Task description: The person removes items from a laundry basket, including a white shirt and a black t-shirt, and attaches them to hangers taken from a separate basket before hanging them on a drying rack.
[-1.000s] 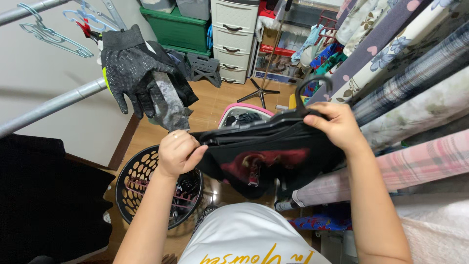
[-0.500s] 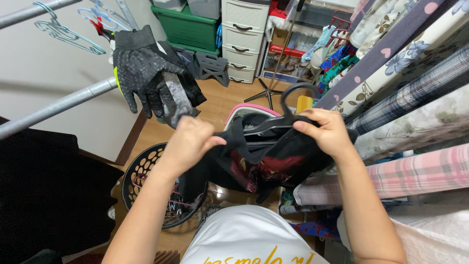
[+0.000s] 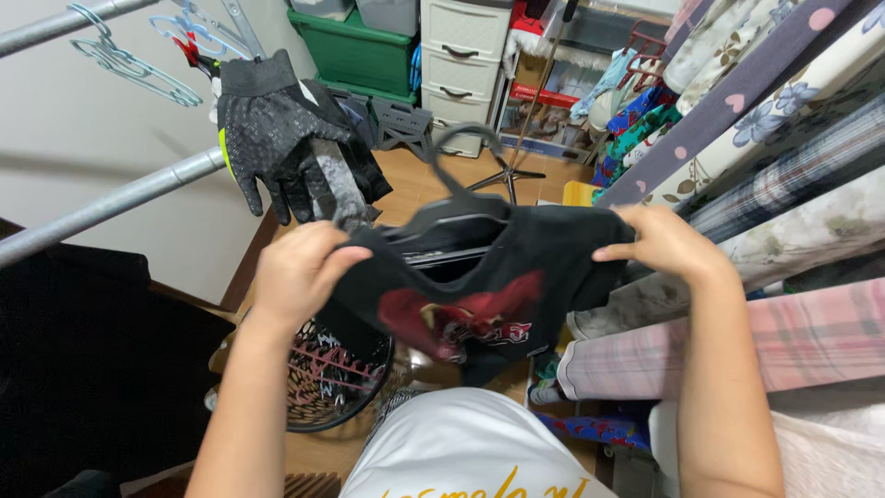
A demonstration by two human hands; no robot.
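I hold a black T-shirt [image 3: 516, 277] with a red print at chest height, spread over a dark plastic hanger [image 3: 452, 198] whose hook sticks up above the collar. My left hand [image 3: 300, 267] grips the shirt's left shoulder. My right hand [image 3: 664, 242] pinches the right shoulder, fingers curled over the fabric edge. The shirt hangs down between my arms, above a black mesh laundry basket [image 3: 327, 383].
Black gloves [image 3: 277, 138] hang from a grey metal rail [image 3: 111, 203] at the left, with pale blue hangers [image 3: 129, 65] above. Patterned and plaid laundry [image 3: 784, 175] hangs along the right. Drawers [image 3: 461, 55], a green bin [image 3: 355, 51] and a tripod stand [image 3: 516, 161] lie beyond.
The shirt went from bunched between my hands to spread wide on the hanger. My hands moved apart and the hanger's hook now stands clear above the collar.
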